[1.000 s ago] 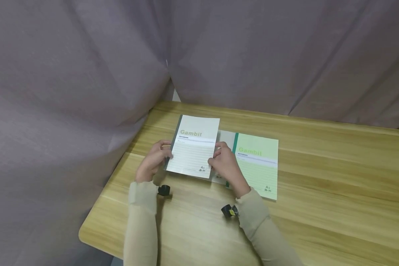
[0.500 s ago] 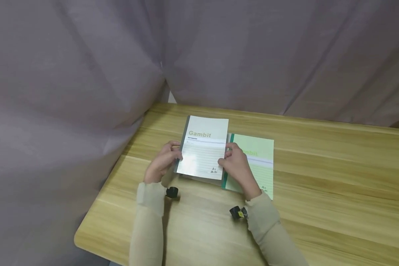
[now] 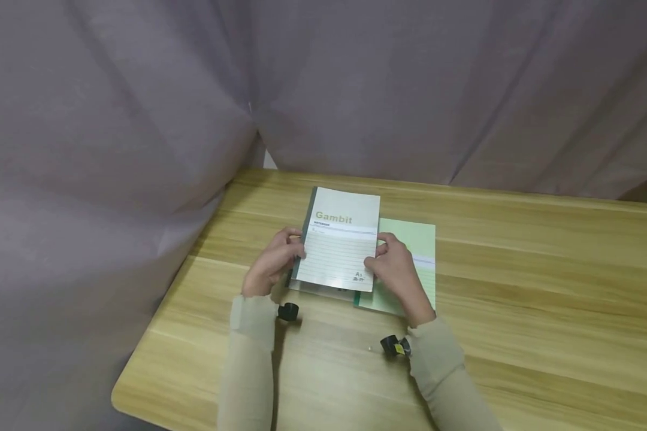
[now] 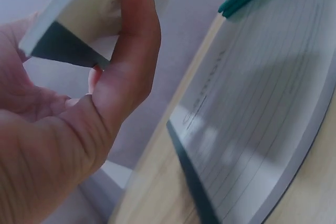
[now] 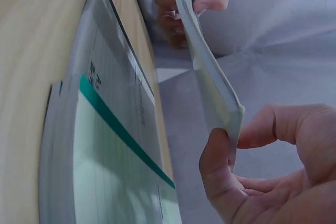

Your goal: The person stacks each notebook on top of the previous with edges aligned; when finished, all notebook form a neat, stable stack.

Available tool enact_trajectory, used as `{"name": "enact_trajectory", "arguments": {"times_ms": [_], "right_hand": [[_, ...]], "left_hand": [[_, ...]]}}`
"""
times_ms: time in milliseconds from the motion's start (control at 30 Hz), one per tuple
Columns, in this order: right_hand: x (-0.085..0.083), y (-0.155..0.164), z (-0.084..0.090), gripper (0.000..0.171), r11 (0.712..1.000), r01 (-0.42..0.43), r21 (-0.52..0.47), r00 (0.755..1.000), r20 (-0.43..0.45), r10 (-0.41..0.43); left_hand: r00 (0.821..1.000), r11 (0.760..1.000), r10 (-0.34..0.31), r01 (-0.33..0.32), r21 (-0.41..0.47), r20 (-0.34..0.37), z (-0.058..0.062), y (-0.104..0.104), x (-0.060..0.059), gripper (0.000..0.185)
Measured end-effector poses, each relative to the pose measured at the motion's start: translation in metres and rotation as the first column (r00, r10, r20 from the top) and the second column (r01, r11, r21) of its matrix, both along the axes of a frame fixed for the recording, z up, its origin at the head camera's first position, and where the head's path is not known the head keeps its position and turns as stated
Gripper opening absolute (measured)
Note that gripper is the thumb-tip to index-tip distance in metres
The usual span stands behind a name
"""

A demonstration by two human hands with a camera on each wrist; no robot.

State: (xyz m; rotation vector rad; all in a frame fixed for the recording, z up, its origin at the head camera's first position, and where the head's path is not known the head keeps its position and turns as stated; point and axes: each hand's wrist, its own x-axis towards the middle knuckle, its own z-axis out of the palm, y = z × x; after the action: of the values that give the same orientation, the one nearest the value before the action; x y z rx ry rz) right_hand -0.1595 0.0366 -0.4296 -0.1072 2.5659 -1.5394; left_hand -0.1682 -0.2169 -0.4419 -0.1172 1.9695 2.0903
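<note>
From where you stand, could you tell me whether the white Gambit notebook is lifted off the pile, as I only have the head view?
Observer: Yes. The right wrist view shows the white notebook in the air, apart from those below.
Operator: What lies beneath it?
Observer: A grey notebook lies flat on the table, with the green notebook overlapping its cover.
Operator: How do the hands grip?
Observer: The left hand pinches one edge and the right hand pinches the opposite edge.
</note>
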Motion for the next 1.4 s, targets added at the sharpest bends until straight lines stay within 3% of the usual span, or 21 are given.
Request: {"name": "enact_trajectory", "arguments": {"times_ms": [300,767,1000,1400], "right_hand": [[0.003,0.016,0.000,0.067,1.000,0.022,0.020,0.999,-0.024,-0.022],[0.011,0.033,0.001,0.069,0.998,0.055,-0.016,0.998,0.018,-0.054],[0.016,0.044,0.000,0.069,0.999,0.045,0.015,0.998,0.032,-0.045],[0.020,0.065,-0.005,0.069,0.998,0.030,0.048,0.999,0.038,-0.032]], "left_hand": [[1.000,1.000,-0.026,0.026,0.014,-0.005,-0.004,0.017,-0.005,0.059],[0.999,1.000,-0.023,0.023,0.004,0.039,-0.010,0.036,-0.002,0.055],[0.997,0.997,-0.074,0.075,-0.014,0.032,-0.015,0.046,-0.001,0.051],[0.985,0.976,-0.172,0.172,-0.134,0.015,-0.019,0.061,-0.001,0.052]]}}
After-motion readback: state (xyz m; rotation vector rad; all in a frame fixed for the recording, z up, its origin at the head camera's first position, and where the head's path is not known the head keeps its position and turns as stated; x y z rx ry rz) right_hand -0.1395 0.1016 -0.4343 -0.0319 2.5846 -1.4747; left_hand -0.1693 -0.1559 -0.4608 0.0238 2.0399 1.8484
